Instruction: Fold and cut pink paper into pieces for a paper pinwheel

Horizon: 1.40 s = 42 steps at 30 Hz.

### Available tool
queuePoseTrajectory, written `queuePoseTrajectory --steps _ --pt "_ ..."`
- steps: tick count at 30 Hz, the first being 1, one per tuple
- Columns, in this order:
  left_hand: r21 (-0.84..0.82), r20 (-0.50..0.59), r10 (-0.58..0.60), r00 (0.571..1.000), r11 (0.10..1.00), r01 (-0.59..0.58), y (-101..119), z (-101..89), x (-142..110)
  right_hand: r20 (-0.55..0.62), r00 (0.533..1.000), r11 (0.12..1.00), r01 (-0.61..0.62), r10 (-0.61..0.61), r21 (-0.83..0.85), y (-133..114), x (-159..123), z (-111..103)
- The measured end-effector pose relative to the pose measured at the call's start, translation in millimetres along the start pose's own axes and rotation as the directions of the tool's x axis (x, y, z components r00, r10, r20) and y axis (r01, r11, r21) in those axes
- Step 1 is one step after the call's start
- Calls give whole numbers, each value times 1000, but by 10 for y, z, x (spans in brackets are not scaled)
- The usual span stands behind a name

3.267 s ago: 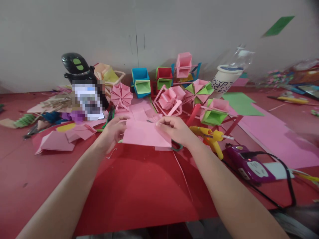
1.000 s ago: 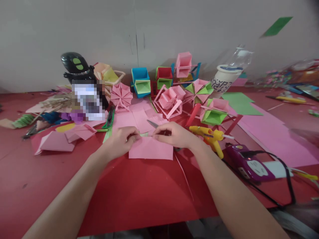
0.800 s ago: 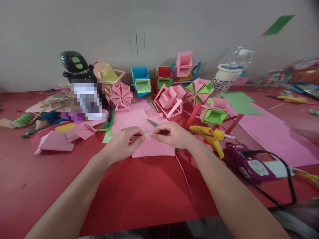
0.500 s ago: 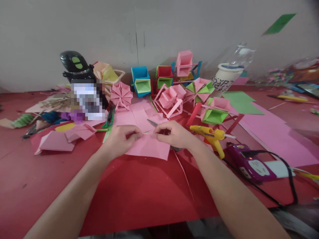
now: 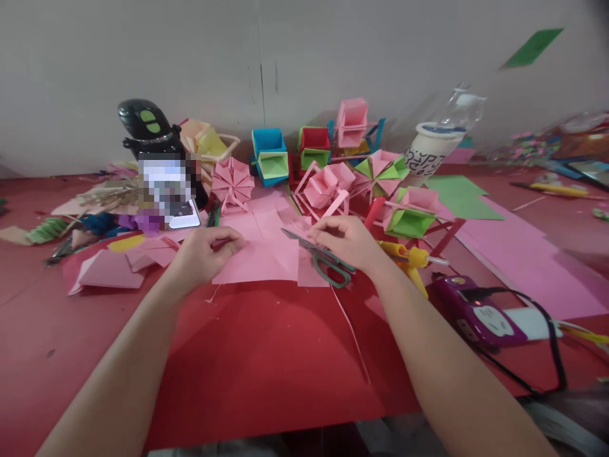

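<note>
Left hand (image 5: 208,255): pinching pink paper (image 5: 264,261)
Right hand (image 5: 343,242): half open, nothing visibly held
Pink paper: between the hands
Scissors (image 5: 316,252): beside pink paper, crowding right hand
Glue gun (image 5: 415,256): partly behind right wrist
</note>
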<state>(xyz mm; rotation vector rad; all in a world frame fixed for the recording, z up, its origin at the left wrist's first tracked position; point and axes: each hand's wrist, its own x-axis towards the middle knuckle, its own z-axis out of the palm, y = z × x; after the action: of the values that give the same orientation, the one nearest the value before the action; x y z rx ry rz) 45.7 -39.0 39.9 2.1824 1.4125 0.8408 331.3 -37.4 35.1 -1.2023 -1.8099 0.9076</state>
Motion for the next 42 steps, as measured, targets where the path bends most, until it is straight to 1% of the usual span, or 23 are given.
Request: queuePoseTrajectory --steps 1,3,4,6,8,10,13,16,18,20,25,29,33,35,37,38,39,41,42 --pt "-10 -3 0 1000 1000 0 9 4 1 -15 1000 999 5 -4 35 -4 1 12" --pt "-39 9 7 1000 999 -7 39 26 -2 19 999 996 24 -26 89 -20 0 56" --pt "-51 22 13 1000 999 -12 58 43 -7 59 997 996 36 -41 85 -30 -4 86" --pt "-47 52 22 998 999 -20 98 85 -21 101 993 998 55 -58 31 -48 -17 150" --pt "4 71 37 997 999 -37 131 130 -38 135 989 998 67 -65 -8 -62 -33 208" --pt "61 74 80 994 994 -85 154 174 -51 158 985 997 74 -70 -20 -74 -49 256" --pt "81 50 161 986 983 -164 188 236 -60 160 983 995 99 -93 -30 -99 -69 315" --pt "76 49 151 987 985 -155 226 287 -64 144 975 983 178 -171 -34 -133 -84 360" --pt "75 51 109 993 991 -113 246 302 -65 123 970 975 217 -209 -53 -151 -89 374" --pt "63 44 71 997 995 -73 256 295 -64 99 970 970 229 -221 -81 -158 -90 371" --pt "32 41 17 999 999 -18 227 198 -55 38 974 964 227 -224 -139 -139 -85 296" --pt "68 30 -8 1000 998 6 141 125 -39 1 978 964 207 -210 -168 -119 -77 229" --pt "128 37 6 999 992 -10 30 78 -33 -13 971 957 234 -240 -171 -102 -71 189" --pt "155 30 14 999 988 -18 -51 42 -37 -49 969 959 233 -244 -158 -96 -67 146" --pt "189 25 15 1000 982 -20 -144 1 -43 -115 966 966 215 -232 -145 -92 -59 83" --pt "219 -14 -1 1000 976 4 -186 -17 -45 -154 964 970 196 -217 -140 -92 -53 48" --pt "231 -28 -9 1000 973 15 -218 -30 -45 -198 959 975 179 -203 -133 -91 -47 14" --pt "201 -83 -13 996 979 29 -233 -40 -41 -267 950 985 139 -161 -98 -88 -33 -40" --pt "162 -120 -2 993 987 22 -212 -37 -38 -275 951 989 128 -143 -71 -85 -27 -58"
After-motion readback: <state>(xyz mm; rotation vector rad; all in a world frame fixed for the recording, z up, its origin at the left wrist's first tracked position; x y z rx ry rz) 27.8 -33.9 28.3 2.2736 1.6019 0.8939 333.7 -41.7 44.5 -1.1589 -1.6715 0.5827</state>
